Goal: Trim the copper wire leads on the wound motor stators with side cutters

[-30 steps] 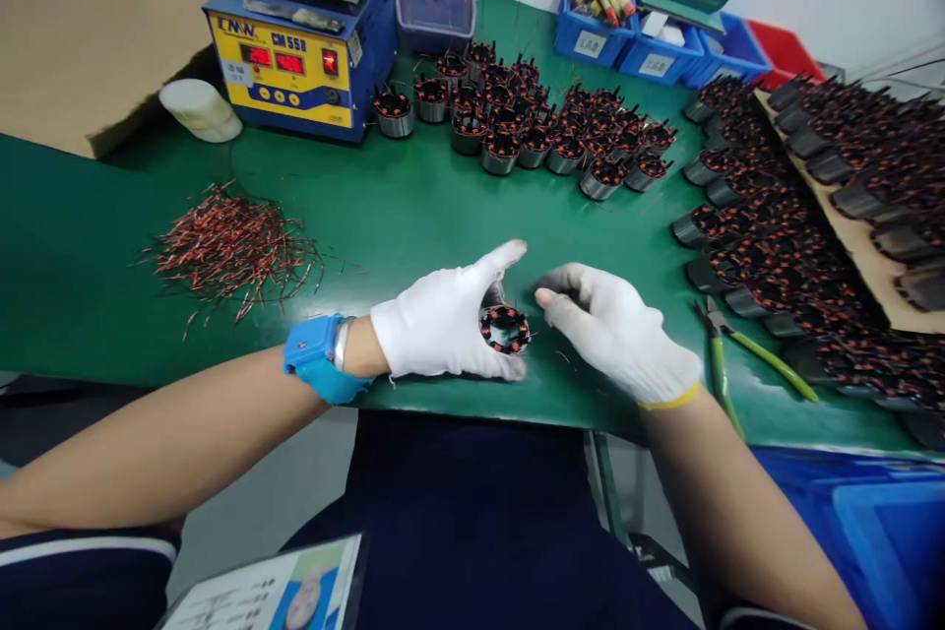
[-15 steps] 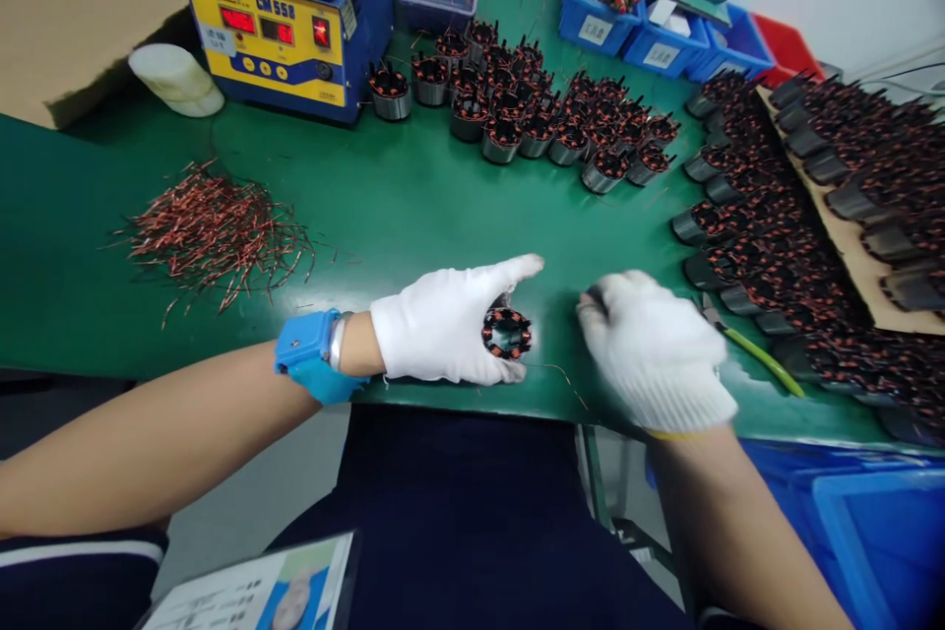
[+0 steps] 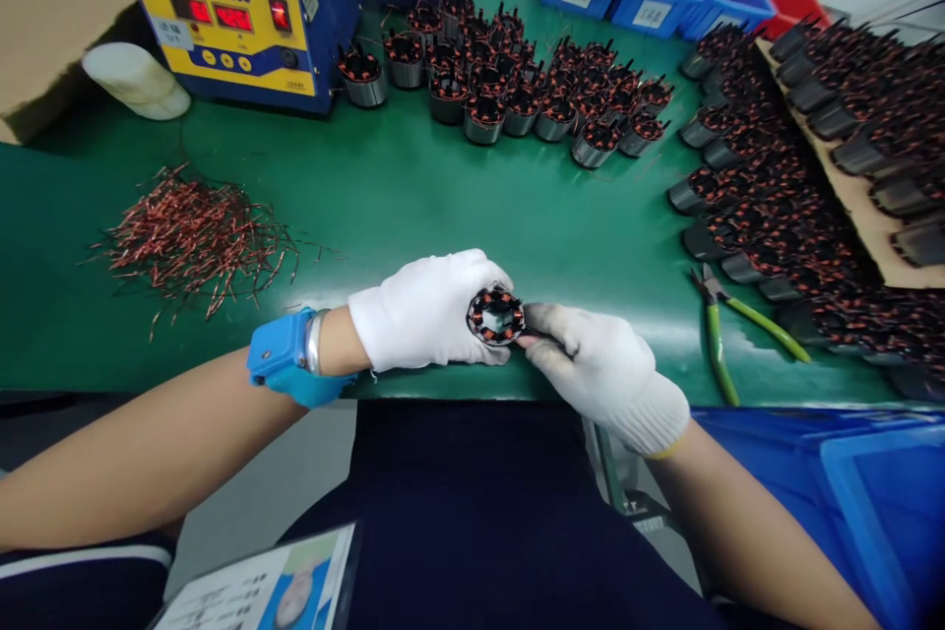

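Observation:
My left hand [image 3: 435, 310], in a white glove, is wrapped round a stator [image 3: 495, 316] with copper windings and a black insulated ring. It holds the stator just above the table's front edge, with the round opening facing up toward me. My right hand [image 3: 601, 359], also gloved, is closed at the stator's right side, its thumb and fingers pressed together against the rim. What lies between those fingertips is too small and covered to make out. To the right, green-handled cutting pliers [image 3: 715, 300] lie with their handles spread.
A pile of copper wire offcuts [image 3: 199, 241] lies at left. Several stators [image 3: 483, 118] stand at the back, and dense rows of them [image 3: 745, 217] fill the right. A blue and yellow CM 558 unit [image 3: 236, 30] and blue bins [image 3: 654, 10] are behind.
My right hand has moved left from beside the pliers to the stator and closed there. My left thumb and fingers have drawn in round the stator. The view has shifted slightly.

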